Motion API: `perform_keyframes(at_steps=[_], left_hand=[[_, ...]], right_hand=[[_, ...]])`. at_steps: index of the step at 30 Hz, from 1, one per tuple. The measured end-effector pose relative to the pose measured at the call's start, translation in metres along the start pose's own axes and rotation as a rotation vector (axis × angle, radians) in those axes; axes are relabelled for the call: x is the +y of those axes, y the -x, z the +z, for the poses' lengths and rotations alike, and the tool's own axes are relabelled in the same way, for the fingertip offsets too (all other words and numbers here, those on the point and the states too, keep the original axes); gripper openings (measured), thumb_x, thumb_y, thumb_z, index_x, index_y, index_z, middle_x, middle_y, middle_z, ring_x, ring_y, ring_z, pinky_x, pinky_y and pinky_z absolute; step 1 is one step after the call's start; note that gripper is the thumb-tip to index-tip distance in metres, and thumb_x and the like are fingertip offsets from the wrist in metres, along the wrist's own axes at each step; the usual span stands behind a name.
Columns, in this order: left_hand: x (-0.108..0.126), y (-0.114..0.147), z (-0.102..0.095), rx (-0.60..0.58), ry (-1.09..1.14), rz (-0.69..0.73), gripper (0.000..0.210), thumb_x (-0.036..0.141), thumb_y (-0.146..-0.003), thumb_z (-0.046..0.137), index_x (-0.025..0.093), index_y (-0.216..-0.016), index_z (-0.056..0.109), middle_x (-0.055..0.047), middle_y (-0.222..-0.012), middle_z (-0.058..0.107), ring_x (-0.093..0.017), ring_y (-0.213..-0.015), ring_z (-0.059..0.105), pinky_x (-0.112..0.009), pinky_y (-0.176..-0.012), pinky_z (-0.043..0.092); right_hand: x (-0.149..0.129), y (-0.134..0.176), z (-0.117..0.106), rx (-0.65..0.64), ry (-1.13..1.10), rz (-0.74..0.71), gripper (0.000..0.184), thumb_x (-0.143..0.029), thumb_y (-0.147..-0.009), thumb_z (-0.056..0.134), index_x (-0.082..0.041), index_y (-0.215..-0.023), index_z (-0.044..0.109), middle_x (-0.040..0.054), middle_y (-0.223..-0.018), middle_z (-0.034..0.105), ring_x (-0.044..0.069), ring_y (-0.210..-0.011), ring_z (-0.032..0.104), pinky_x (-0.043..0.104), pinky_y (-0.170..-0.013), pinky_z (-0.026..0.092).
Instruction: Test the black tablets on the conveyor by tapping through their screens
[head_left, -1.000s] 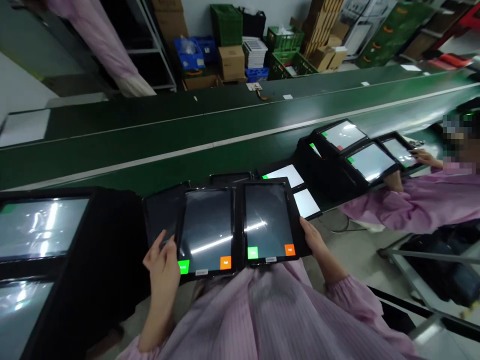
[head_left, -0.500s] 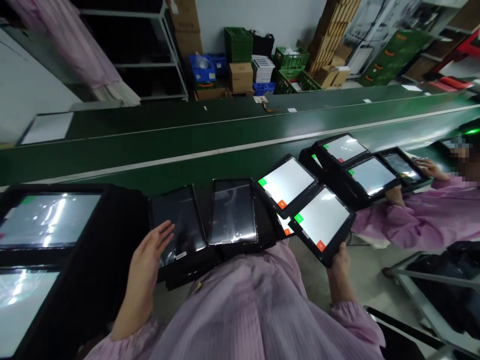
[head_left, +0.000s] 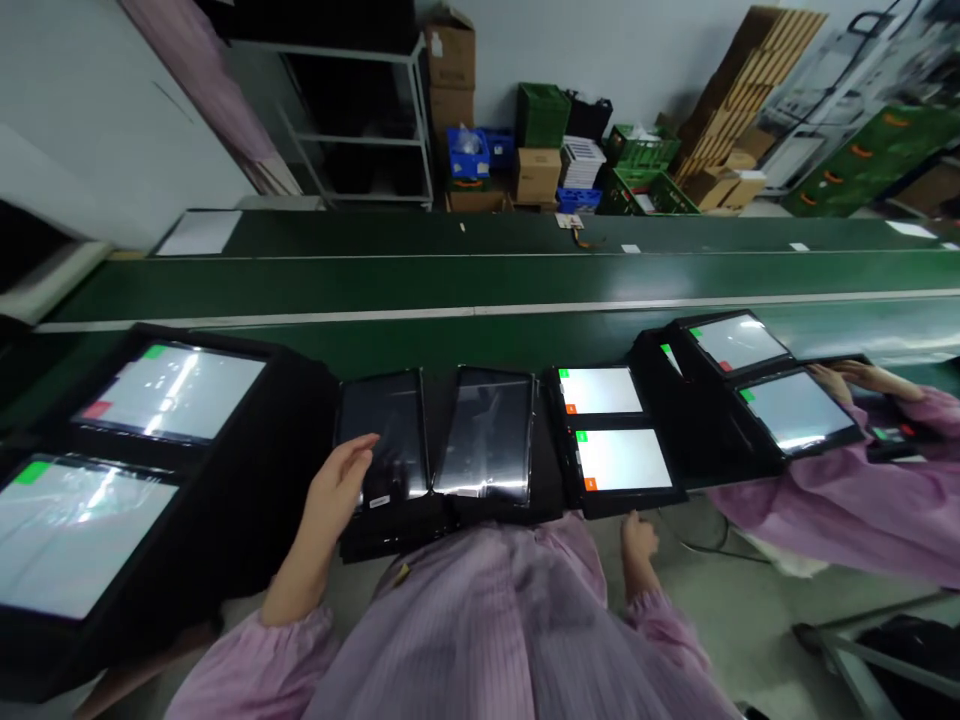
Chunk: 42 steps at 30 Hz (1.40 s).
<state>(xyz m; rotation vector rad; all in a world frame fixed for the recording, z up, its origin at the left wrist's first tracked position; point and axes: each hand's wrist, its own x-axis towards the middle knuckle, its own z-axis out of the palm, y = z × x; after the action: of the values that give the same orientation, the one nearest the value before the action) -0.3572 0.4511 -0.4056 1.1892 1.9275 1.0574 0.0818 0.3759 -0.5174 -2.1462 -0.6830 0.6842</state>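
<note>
My left hand (head_left: 339, 487) hovers over the left edge of a dark-screened tablet (head_left: 396, 440), its fingers stretched out and holding nothing. A second dark tablet (head_left: 486, 440) lies just right of that one. Further right, two tablets glow white with green and red corner marks: an upper tablet (head_left: 600, 390) and a lower tablet (head_left: 624, 460), lying one in front of the other. Below the lower tablet's front edge is my right hand (head_left: 639, 542), fingers curled in with nothing visible in them. Whether its fingertips touch that edge is hard to see.
On the left, two lit tablets (head_left: 176, 390) rest on a black stand. At right, a co-worker's hands (head_left: 862, 378) work beside more lit tablets (head_left: 799, 410). A green conveyor (head_left: 420, 285) runs across behind. Crates and boxes (head_left: 536, 175) stand against the wall.
The two lit tablets, tilted and skewed before, now lie straight and aligned. My right hand has let go of the lower one and dropped below its edge. The view has turned left.
</note>
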Motion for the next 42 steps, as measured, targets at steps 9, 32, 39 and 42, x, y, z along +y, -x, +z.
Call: perform_keyframes(at_steps=[9,32,39,42], left_hand=[[0.017,-0.090,0.092,-0.072,-0.406,0.305,0.054,0.027,-0.085,0.059,0.007,-0.134,0.068,-0.026,-0.155,0.059,-0.036,-0.153,0.048,-0.051,-0.129,0.033],[-0.006,-0.093,0.050,0.112,-0.279,0.180,0.059,0.035,-0.095,0.054,0.010,-0.148,0.060,-0.020,-0.158,0.058,-0.034,-0.156,0.044,-0.052,-0.132,0.029],[-0.059,-0.021,-0.008,0.187,-0.175,-0.196,0.055,0.047,-0.100,0.046,0.019,-0.143,0.066,-0.015,-0.145,0.070,-0.033,-0.151,0.052,-0.051,-0.129,0.033],[-0.062,0.003,-0.006,0.157,-0.137,-0.226,0.060,0.049,-0.101,0.044,0.017,-0.149,0.062,-0.013,-0.153,0.064,-0.028,-0.156,0.045,-0.043,-0.131,0.030]], right_hand=[[-0.086,0.000,0.110,-0.142,-0.002,-0.581,0.055,-0.068,-0.091,0.062,-0.022,-0.117,0.074,0.0171,-0.134,0.068,0.037,-0.135,0.054,0.062,-0.113,0.047],[-0.103,-0.017,0.133,-0.340,0.009,-0.608,0.061,-0.059,-0.100,0.053,-0.019,-0.146,0.062,0.0185,-0.143,0.067,0.032,-0.134,0.064,0.056,-0.115,0.052],[-0.087,-0.005,0.110,-0.464,0.025,-0.573,0.076,-0.071,-0.096,0.055,-0.024,-0.156,0.054,0.0147,-0.155,0.061,0.032,-0.146,0.056,0.054,-0.125,0.044],[-0.084,-0.002,0.100,-0.504,0.054,-0.577,0.084,-0.074,-0.096,0.053,-0.023,-0.162,0.046,0.0162,-0.159,0.056,0.033,-0.150,0.051,0.057,-0.128,0.039]])
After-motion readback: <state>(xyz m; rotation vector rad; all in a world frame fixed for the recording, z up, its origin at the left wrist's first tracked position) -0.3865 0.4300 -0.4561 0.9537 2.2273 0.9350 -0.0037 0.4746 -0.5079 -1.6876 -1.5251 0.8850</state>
